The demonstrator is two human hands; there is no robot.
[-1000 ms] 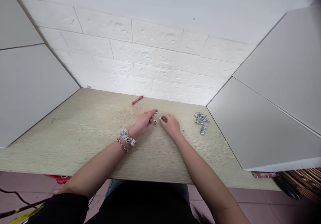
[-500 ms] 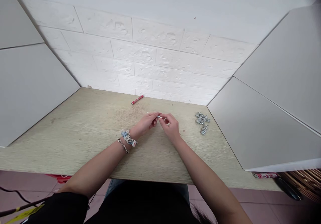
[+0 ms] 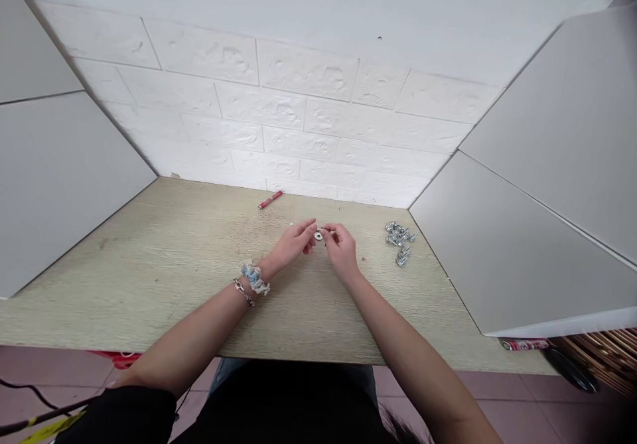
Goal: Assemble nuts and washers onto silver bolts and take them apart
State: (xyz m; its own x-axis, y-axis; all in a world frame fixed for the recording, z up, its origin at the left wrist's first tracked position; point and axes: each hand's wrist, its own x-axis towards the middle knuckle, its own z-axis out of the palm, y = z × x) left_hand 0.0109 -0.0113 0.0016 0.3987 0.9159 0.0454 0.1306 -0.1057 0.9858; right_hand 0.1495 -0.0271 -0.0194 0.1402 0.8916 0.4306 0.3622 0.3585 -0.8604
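Observation:
My left hand point(image 3: 294, 240) and my right hand point(image 3: 341, 247) meet above the middle of the wooden table. Between their fingertips a small round metal washer point(image 3: 318, 236) shows its flat face and centre hole. Both hands are closed in a pinch at its edges; whether a bolt sits behind it is hidden by the fingers. Off to the right of my right hand lies a pile of silvery bolts with washers point(image 3: 397, 233), and just in front of it a smaller cluster of the same bolts point(image 3: 403, 256).
A red marker-like tube point(image 3: 270, 200) lies near the back wall. White panels point(image 3: 462, 251) flank the wooden table point(image 3: 149, 265). At the front right edge sit another red tube point(image 3: 525, 344), a black rounded object point(image 3: 572, 370) and coiled copper-coloured tubing point(image 3: 607, 358).
The metal piece between my fingers has turned, so the washer's flat face and hole now show. The hands have drawn slightly apart. The view has shifted a little.

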